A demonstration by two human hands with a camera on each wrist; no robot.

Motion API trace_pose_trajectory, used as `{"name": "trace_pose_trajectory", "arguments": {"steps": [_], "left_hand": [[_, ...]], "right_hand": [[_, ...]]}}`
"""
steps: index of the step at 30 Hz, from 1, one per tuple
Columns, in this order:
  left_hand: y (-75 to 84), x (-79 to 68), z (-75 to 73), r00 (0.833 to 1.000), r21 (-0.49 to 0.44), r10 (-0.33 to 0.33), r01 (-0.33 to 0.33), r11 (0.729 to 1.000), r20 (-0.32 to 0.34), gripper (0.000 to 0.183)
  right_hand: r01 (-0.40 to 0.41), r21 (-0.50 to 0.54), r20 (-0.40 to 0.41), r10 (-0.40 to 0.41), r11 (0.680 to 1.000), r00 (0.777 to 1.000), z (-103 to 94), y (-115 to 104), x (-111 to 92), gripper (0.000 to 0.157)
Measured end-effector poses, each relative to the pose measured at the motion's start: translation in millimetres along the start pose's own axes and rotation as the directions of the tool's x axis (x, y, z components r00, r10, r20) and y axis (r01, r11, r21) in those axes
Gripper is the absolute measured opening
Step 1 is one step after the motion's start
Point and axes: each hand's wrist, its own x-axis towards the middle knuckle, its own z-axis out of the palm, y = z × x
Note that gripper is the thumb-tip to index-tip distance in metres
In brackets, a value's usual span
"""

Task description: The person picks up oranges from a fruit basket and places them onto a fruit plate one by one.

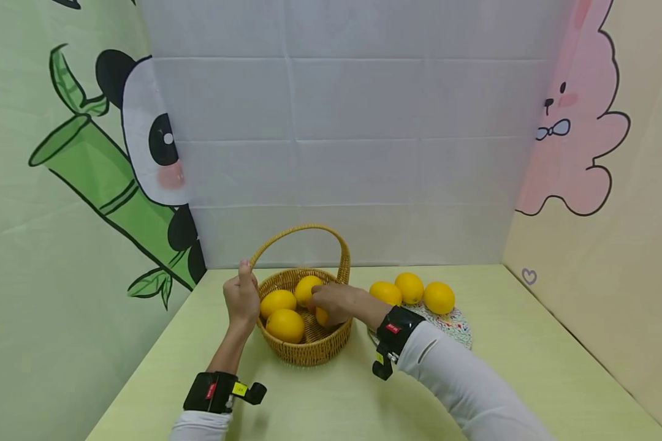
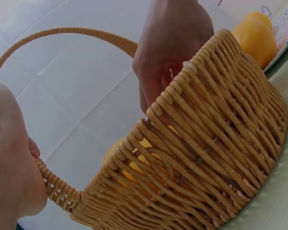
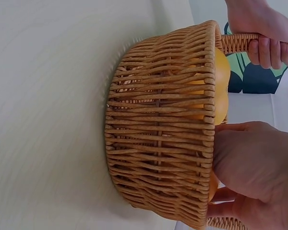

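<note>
A round wicker basket (image 1: 303, 354) with a tall arched handle (image 1: 309, 227) stands on the table. My left hand (image 1: 241, 298) grips the handle's left end, just above the rim; the right wrist view shows its fingers (image 3: 273, 51) wrapped round it. Inside the basket lie three yellow-orange round fruits (image 1: 285, 325) in plain sight. My right hand (image 1: 333, 303) reaches over the right rim, its fingers curled round another yellow-orange fruit (image 1: 322, 316), mostly hidden by the hand. In the left wrist view, the basket wall (image 2: 216, 143) hides the right fingertips.
Right of the basket, a colourful speckled plate (image 1: 456, 327) holds three more yellow-orange fruits (image 1: 439, 298), partly behind my right forearm. The pale table (image 1: 320, 410) meets a grey cloth backdrop (image 1: 358, 171), with cartoon-printed cloths at both sides.
</note>
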Motion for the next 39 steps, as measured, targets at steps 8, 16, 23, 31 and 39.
{"name": "trace_pose_trajectory", "arguments": {"steps": [8, 16, 23, 31, 39], "left_hand": [[-28.4, 8.4, 1.9, 1.0, 0.005, 0.002, -0.002, 1.0, -0.011, 0.07], [-30.8, 8.6, 1.7, 1.0, 0.002, 0.008, -0.008, 1.0, -0.007, 0.071], [-16.8, 6.5, 0.3, 1.0, 0.008, -0.002, 0.003, 1.0, -0.024, 0.068], [-29.0, 9.0, -0.1, 1.0, -0.005, -0.003, 0.003, 1.0, -0.007, 0.071], [-8.9, 3.1, 1.8, 1.0, -0.007, -0.004, 0.004, 1.0, -0.014, 0.067]], "right_hand": [[0.042, 0.109, -0.006, -0.042, 0.993, 0.999, -0.8, 7, -3, 0.047], [0.135, 0.141, -0.119, -0.119, 0.981, 0.986, -10.2, 15, -15, 0.047], [0.159, 0.18, -0.214, -0.119, 0.971, 0.97, -14.6, 22, -23, 0.048], [0.193, 0.239, -0.325, -0.109, 0.952, 0.94, -13.4, 26, -41, 0.05], [0.243, 0.302, -0.463, -0.081, 0.922, 0.882, -8.2, 36, -61, 0.048]]}}
